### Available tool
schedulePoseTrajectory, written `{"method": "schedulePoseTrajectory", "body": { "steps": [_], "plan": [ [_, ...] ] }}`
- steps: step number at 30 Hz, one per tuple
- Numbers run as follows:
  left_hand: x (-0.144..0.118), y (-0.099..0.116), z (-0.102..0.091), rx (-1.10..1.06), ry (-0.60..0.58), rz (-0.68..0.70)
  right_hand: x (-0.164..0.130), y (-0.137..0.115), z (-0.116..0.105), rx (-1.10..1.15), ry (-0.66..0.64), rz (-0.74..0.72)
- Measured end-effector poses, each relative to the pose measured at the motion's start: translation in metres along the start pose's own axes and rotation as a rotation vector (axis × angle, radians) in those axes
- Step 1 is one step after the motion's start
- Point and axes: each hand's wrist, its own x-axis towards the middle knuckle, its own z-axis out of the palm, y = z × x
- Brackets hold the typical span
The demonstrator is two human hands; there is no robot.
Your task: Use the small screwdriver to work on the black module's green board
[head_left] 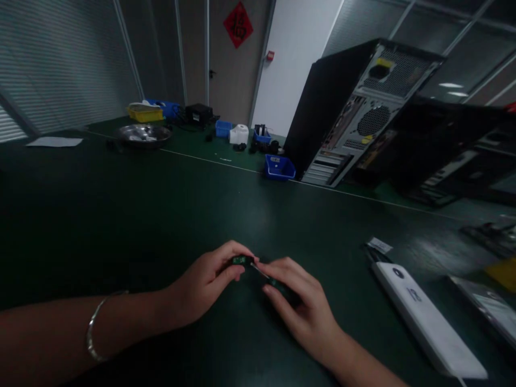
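Between the thumb and fingers of my left hand (209, 282) is a small green circuit board (239, 260) with pale markings. Its right end looks dark, and my fingers hide part of it. My right hand (300, 301) is closed around a small screwdriver (276, 282) with a dark handle and a thin metal shaft. The shaft points up and left, and its tip meets or nearly meets the board's right end; I cannot tell which. Both hands are just above the dark green table (161, 231).
To the right lie a white power strip (427, 317) and a flat metallic device (484, 306). A black computer tower (334, 107) stands behind, beside a blue bin (279, 167). Further left are a metal bowl (144, 135), a yellow tray (145, 113) and a paper sheet (55, 141).
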Motion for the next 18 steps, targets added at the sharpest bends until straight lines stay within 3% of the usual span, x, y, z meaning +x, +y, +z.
{"method": "schedulePoseTrajectory", "body": {
  "steps": [9, 18],
  "plan": [
    [0.0027, -0.0033, -0.0021, 0.115, 0.056, 0.098, -0.0028, -0.0038, 0.0015, -0.075, 0.030, -0.020],
    [-0.0006, 0.0018, -0.0029, 0.133, 0.028, 0.116, -0.0036, -0.0037, 0.0000, -0.115, -0.068, 0.033]
  ]
}}
